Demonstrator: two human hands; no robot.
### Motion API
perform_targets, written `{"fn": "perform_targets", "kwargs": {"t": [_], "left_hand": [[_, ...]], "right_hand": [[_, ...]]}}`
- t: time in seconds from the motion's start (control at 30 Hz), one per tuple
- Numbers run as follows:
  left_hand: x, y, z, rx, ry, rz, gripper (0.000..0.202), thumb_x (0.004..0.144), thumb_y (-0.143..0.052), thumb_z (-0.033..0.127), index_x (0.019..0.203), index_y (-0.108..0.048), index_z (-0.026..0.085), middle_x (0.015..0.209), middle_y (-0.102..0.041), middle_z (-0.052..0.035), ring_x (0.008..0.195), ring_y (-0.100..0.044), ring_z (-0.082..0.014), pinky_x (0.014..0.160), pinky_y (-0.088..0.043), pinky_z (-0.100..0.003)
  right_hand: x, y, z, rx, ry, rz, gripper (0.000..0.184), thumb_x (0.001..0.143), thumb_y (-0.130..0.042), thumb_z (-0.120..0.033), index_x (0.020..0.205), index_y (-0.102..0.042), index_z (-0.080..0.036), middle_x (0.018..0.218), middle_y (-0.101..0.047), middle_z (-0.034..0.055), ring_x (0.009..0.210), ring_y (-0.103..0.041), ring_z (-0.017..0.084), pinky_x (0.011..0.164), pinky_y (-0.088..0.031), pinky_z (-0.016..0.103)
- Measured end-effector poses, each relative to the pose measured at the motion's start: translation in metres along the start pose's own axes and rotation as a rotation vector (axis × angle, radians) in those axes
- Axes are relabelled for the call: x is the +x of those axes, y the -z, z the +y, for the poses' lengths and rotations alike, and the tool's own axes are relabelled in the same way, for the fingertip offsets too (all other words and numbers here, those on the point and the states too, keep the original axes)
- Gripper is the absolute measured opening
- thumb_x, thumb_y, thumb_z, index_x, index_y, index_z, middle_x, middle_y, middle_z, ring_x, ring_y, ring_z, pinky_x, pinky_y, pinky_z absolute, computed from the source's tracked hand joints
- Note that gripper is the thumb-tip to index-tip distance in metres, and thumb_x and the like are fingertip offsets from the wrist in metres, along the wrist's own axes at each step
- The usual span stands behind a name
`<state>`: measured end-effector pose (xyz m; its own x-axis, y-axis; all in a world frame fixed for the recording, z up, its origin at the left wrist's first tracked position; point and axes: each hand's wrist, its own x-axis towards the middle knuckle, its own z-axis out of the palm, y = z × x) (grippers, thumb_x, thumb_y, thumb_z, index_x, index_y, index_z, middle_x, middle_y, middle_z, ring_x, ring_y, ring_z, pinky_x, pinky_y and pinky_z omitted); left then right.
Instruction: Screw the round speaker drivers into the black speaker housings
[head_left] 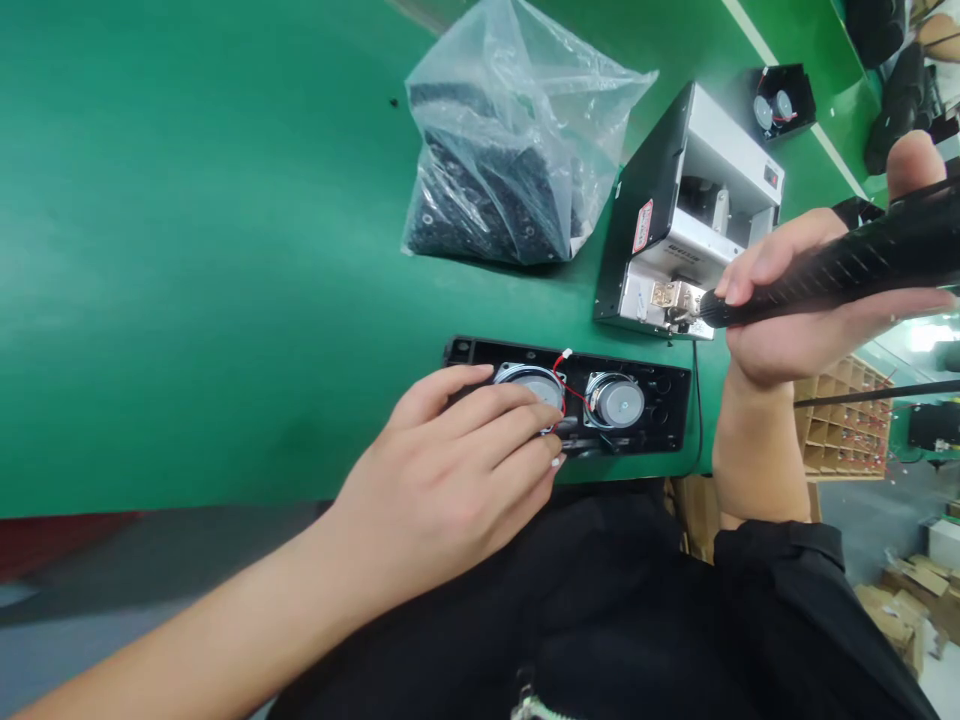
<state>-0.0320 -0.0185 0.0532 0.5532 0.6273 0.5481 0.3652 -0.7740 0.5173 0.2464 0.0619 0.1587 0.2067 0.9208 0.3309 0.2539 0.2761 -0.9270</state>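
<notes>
My left hand point(465, 455) grips a long black plastic speaker housing point(667, 410) near the table's front edge, its fingers curled over the left part. Two round speakers sit in the housing. The left speaker point(536, 382) is partly hidden by my fingers, and the right speaker point(621, 403) shows fully. A red wire point(574, 392) with a small white connector runs between them. My right hand point(795, 270) is closed around a black electric screwdriver point(847, 255). The screwdriver's tip end is at the metal outlet point(679, 300) of a screw feeder point(649, 225).
Behind the housing stands a see-through plastic bag point(495, 190) of small black parts. Beyond the feeder is another black housing point(799, 95) with speakers. A wooden compartment tray point(840, 420) lies at the right, cardboard boxes point(907, 590) below it. The table point(187, 250) is green.
</notes>
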Motion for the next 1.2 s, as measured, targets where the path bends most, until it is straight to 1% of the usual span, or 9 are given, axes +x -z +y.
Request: {"fn": "perform_targets", "kwargs": {"t": [0.1, 0.2, 0.37, 0.47, 0.6, 0.73, 0.97, 1.1, 1.2], "left_hand": [[0.002, 0.0, -0.001, 0.022, -0.012, 0.002, 0.015, 0.113, -0.073, 0.018, 0.102, -0.075, 0.029, 0.113, -0.093, -0.0016, 0.11, -0.087, -0.0277, 0.112, -0.063, -0.058], [0.003, -0.001, -0.001, 0.037, -0.018, 0.008, 0.015, 0.114, -0.071, 0.02, 0.103, -0.073, 0.029, 0.113, -0.093, -0.0014, 0.107, -0.087, -0.0272, 0.11, -0.063, -0.056], [0.003, -0.001, 0.001, 0.041, 0.016, 0.038, 0.014, 0.113, -0.073, 0.018, 0.102, -0.074, 0.027, 0.115, -0.093, -0.0038, 0.11, -0.087, -0.0283, 0.119, -0.06, -0.059], [0.001, 0.0, 0.0, 0.032, 0.04, 0.063, 0.012, 0.111, -0.075, 0.016, 0.107, -0.076, 0.027, 0.118, -0.093, -0.0033, 0.116, -0.088, -0.0297, 0.13, -0.054, -0.064], [-0.002, -0.001, -0.004, 0.013, 0.039, 0.08, 0.013, 0.111, -0.072, 0.014, 0.112, -0.076, 0.027, 0.121, -0.094, -0.0035, 0.12, -0.088, -0.03, 0.131, -0.053, -0.064], [-0.002, -0.003, -0.005, 0.019, 0.039, 0.098, 0.012, 0.113, -0.069, 0.015, 0.111, -0.075, 0.024, 0.121, -0.094, -0.0037, 0.119, -0.088, -0.0289, 0.131, -0.053, -0.063], [0.0, -0.007, -0.004, 0.003, 0.065, 0.11, 0.016, 0.11, -0.068, 0.016, 0.1, -0.076, 0.024, 0.122, -0.094, -0.0013, 0.116, -0.087, -0.0268, 0.132, -0.052, -0.062], [0.0, -0.008, -0.006, -0.007, 0.045, 0.121, 0.016, 0.111, -0.067, 0.016, 0.098, -0.074, 0.023, 0.118, -0.093, -0.0032, 0.113, -0.087, -0.0271, 0.133, -0.052, -0.062], [-0.001, -0.008, -0.006, -0.016, 0.056, 0.12, 0.018, 0.112, -0.066, 0.017, 0.098, -0.074, 0.025, 0.119, -0.092, -0.0018, 0.114, -0.086, -0.0265, 0.134, -0.052, -0.062]], "right_hand": [[0.001, -0.008, 0.006, -0.097, 0.293, 0.172, 0.081, 0.106, -0.038, -0.102, 0.157, -0.061, -0.043, 0.077, -0.044, -0.0062, 0.046, -0.044, 0.011, 0.05, -0.045, 0.027], [-0.006, -0.012, 0.002, -0.026, 0.421, 0.118, 0.059, 0.117, -0.033, -0.086, 0.15, -0.069, -0.053, 0.074, -0.048, -0.0067, 0.041, -0.042, 0.011, 0.045, -0.041, 0.025], [-0.045, -0.002, -0.045, 0.186, 0.18, -0.006, 0.048, 0.11, -0.065, -0.082, 0.133, -0.089, -0.047, 0.074, -0.065, -0.0065, 0.049, -0.062, 0.011, 0.051, -0.06, 0.027], [-0.077, -0.007, -0.062, 0.195, 0.069, -0.027, 0.047, 0.111, -0.067, -0.081, 0.137, -0.089, -0.049, 0.072, -0.07, -0.0081, 0.048, -0.065, 0.014, 0.052, -0.065, 0.031], [-0.112, -0.025, -0.049, 0.185, 0.132, 0.024, 0.054, 0.115, -0.053, -0.083, 0.146, -0.083, -0.051, 0.069, -0.071, -0.009, 0.044, -0.064, 0.017, 0.048, -0.063, 0.034], [-0.122, -0.031, -0.03, 0.175, 0.151, -0.01, 0.058, 0.113, -0.05, -0.087, 0.148, -0.082, -0.053, 0.067, -0.071, -0.0081, 0.043, -0.063, 0.018, 0.044, -0.059, 0.034], [-0.123, -0.034, -0.014, 0.272, 0.217, -0.085, 0.071, 0.114, -0.044, -0.087, 0.154, -0.077, -0.037, 0.074, -0.073, -0.0048, 0.05, -0.068, 0.018, 0.048, -0.063, 0.035], [-0.125, -0.035, -0.002, 0.277, 0.293, -0.076, 0.063, 0.109, -0.07, -0.075, 0.158, -0.073, -0.035, 0.079, -0.076, -0.0051, 0.053, -0.069, 0.018, 0.049, -0.065, 0.036], [-0.123, -0.034, 0.001, 0.279, 0.297, -0.072, 0.068, 0.111, -0.062, -0.081, 0.157, -0.074, -0.033, 0.078, -0.077, -0.0037, 0.051, -0.069, 0.018, 0.047, -0.064, 0.037]]}}
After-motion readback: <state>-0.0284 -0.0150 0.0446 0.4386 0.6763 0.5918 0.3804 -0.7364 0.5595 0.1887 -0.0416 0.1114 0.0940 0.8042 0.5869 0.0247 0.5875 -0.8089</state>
